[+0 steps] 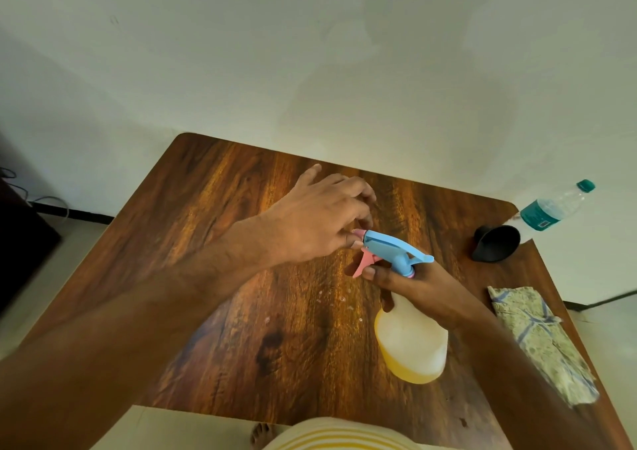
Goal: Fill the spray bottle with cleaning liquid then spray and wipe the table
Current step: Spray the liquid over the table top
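**Right hand holds the spray bottle by its neck while the left hand pinches the nozzle tip**

The right hand point(418, 289) is clenched around the neck of the spray bottle point(410, 339), just under the blue spray head point(393, 246). One finger lies just under the pink trigger point(365, 262); whether it is pressing cannot be told. The bottle is held tilted above the bench point(241, 243), its pale body low and toward the person, its head up and away. Yellowish liquid sits in the bottom of the body, so the filling looks done.

The bottle's long axis runs from the person's right side up toward the middle of the bench, and the spray head points left. At that left end sits the pink nozzle tip point(358, 233). The left hand point(317, 218) reaches across from the left, and its thumb and a fingertip close on that tip. It is the nearer hand to the nozzle, and is likely turning it to open the spray.

A few small droplets point(331, 299) show on the wood below the bottle.

Further right on the bench, a black funnel point(496, 243) lies on its side, and beside it a clear water bottle with a teal cap point(551, 208) lies at the far right corner. A folded patterned cloth point(537, 339) rests along the right edge, just beside the right forearm, ready for wiping.
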The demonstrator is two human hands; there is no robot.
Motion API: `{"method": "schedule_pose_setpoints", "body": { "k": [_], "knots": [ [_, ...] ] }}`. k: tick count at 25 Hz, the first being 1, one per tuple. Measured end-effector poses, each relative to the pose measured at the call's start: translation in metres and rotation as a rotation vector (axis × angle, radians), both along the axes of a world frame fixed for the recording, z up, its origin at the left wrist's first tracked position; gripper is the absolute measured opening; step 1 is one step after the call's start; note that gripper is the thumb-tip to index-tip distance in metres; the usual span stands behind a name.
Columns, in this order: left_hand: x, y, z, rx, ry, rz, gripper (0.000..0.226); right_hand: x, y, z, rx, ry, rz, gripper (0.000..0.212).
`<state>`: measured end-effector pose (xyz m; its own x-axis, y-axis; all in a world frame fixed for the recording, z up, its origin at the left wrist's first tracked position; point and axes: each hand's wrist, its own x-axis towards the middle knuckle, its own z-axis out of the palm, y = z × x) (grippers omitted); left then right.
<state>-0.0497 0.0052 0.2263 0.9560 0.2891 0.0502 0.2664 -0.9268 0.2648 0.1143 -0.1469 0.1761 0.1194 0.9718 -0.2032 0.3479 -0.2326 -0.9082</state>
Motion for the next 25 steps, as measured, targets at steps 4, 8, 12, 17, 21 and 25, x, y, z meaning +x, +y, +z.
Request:
{"method": "schedule_pose_setpoints", "body": {
  "k": [4,8,12,17,21,25],
  "knots": [
    [0.004,0.008,0.009,-0.045,0.097,-0.055,0.033,0.0,0.003,-0.001,-0.002,-0.016,0.012,0.034],
    [0.005,0.006,0.002,0.035,0.045,-0.03,0.031,0.0,0.004,0.001,-0.018,-0.024,0.017,0.024],
    [0.005,0.004,-0.006,0.076,0.017,-0.008,0.028,-0.002,0.003,-0.001,-0.049,-0.036,0.019,0.021],
    [0.005,0.001,-0.017,0.168,-0.022,0.028,0.034,-0.003,0.004,-0.011,-0.07,-0.028,-0.02,0.032],
    [-0.022,0.004,-0.042,0.067,-0.06,0.268,0.073,-0.011,0.016,-0.029,-0.055,-0.06,-0.028,0.038],
    [-0.088,0.006,-0.089,-0.176,-0.117,0.709,0.065,-0.02,0.026,-0.06,-0.125,-0.081,-0.13,0.039]
  ]
}}
